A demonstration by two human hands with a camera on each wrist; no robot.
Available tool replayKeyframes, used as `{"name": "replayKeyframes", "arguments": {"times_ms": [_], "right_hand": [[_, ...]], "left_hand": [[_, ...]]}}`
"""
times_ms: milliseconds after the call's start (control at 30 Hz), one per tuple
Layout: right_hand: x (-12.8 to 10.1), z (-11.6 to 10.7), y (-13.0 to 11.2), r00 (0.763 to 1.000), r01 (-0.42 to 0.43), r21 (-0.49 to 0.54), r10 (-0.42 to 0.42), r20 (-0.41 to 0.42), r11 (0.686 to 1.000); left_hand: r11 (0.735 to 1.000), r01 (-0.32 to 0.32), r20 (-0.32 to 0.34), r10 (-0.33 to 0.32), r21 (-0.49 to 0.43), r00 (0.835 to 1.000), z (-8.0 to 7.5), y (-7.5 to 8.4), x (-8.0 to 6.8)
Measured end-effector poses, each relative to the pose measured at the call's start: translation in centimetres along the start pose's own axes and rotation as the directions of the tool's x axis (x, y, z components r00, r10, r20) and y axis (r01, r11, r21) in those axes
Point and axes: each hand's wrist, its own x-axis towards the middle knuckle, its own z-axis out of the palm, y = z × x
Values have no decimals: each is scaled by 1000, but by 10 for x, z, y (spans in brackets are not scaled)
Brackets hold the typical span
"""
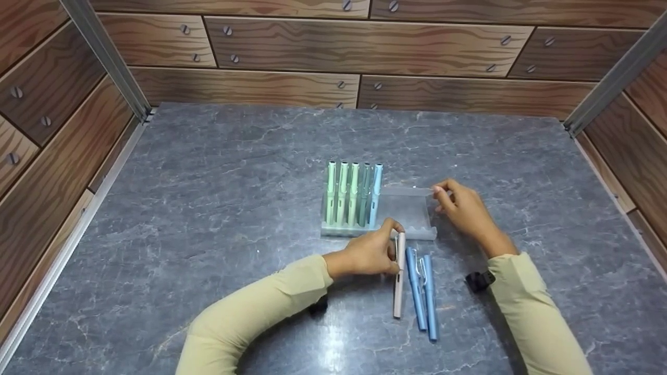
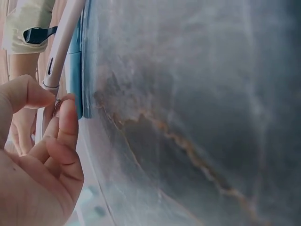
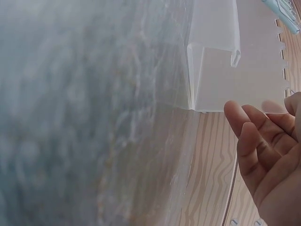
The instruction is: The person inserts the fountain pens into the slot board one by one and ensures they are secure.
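Observation:
My left hand pinches a pinkish-grey pen between thumb and fingers, near its clip end. The pen slants up out of the fingertips in the left wrist view. Just right of it, two blue pens lie side by side on the table. Beyond stands a clear pen stand, its left part holding several pens: pale green, one dark green and one light blue. At the stand's right edge my right hand holds the panel, one fingertip showing through it.
The grey marbled table extends around the stand. Wood-patterned walls rise at the back and both sides, with metal posts at the corners. A black wrist device sits at the right sleeve.

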Motion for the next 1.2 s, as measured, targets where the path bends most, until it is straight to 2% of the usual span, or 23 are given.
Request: {"name": "replayKeyframes", "arguments": {"times_ms": [367,533,733,967,1200], "right_hand": [[0,0,0,1000,12,-14,-12,1,1000],[0,0,0,1000,11,-11,-11,5,1000],[1,-1,0,1000,4,-6,-4,10,1000],[1,0,1,1000,2,-6,-2,11,1000],[0,-1,1,1000,-2,-16,2,13,1000]], "left_hand": [[989,-24,48,31,-143,998,-8,0,-2],[975,-31,40,41,-218,998,-15,1,-3],[968,-28,14,32,-249,999,-22,4,-4],[982,-42,-36,36,-182,999,-29,10,-3],[997,-45,-103,38,-66,994,-34,16,2]]}}
